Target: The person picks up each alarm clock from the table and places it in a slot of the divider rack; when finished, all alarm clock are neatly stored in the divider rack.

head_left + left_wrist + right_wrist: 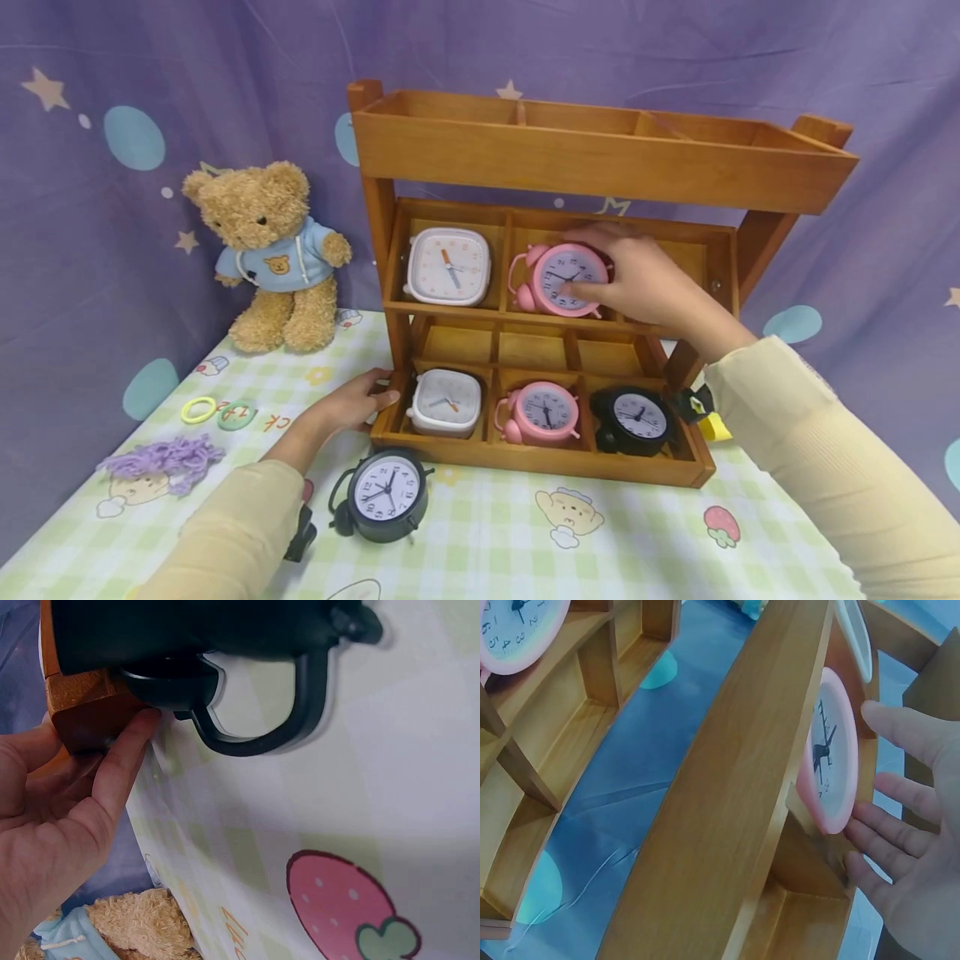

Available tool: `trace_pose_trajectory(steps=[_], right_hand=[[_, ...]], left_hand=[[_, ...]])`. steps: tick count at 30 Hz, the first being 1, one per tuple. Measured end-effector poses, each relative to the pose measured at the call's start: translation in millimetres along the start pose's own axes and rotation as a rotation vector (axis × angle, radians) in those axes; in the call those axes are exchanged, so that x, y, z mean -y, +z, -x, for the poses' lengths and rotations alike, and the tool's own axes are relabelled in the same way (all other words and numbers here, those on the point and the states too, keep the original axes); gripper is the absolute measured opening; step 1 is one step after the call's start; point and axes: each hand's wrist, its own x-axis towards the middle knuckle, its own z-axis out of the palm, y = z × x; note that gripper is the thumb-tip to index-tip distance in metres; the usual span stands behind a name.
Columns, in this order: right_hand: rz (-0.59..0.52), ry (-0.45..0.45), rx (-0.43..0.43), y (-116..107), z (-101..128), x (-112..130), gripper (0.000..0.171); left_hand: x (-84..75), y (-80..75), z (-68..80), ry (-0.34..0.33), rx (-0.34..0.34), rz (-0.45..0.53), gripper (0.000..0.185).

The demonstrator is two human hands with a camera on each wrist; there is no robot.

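A wooden shelf rack (600,162) stands on the table. My left hand (356,404) holds the left end of its bottom tray, thumb and fingers around the corner, as the left wrist view also shows. My right hand (637,271) is at the pink alarm clock (570,287) in the middle tier's centre compartment, which lies tilted with its bells to the left. In the right wrist view its fingers (900,829) are spread loosely at the clock's rim. A white square clock (448,267) sits in the compartment to the left.
The bottom tray holds a white clock (446,402), a pink alarm clock (543,412) and a black alarm clock (637,419). Another black alarm clock (386,496) lies before the rack. At left are a teddy bear (277,250), purple yarn (165,462) and rings (198,409).
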Motion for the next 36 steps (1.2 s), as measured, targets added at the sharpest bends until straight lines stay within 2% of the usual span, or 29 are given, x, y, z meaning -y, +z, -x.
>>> trace_pose_trajectory(steps=[10, 19, 23, 27, 33, 36], right_hand=[[0.002, -0.149, -0.211, 4.2, 21.5, 4.1, 0.047], [-0.067, -0.335, -0.320, 21.7, 44.3, 12.5, 0.041], [-0.100, -0.398, -0.317, 33.8, 53.2, 18.7, 0.040], [-0.114, -0.421, -0.277, 49.3, 62.8, 25.1, 0.039], [-0.179, -0.410, -0.179, 71.2, 75.7, 33.4, 0.040], [-0.235, -0.374, -0.131, 81.0, 81.1, 36.6, 0.039]], left_hand=[[-0.9, -1.2, 2.8, 0.011, 0.003, 0.002, 0.054], [2.1, -3.4, 0.8, 0.013, 0.005, -0.010, 0.054], [2.1, -4.6, -0.2, 0.011, 0.005, -0.019, 0.054], [1.7, -4.8, -1.0, 0.006, 0.002, -0.025, 0.054], [1.5, -2.5, -1.5, 0.006, 0.001, -0.024, 0.055], [0.9, -1.3, -1.4, 0.006, 0.003, -0.024, 0.054]])
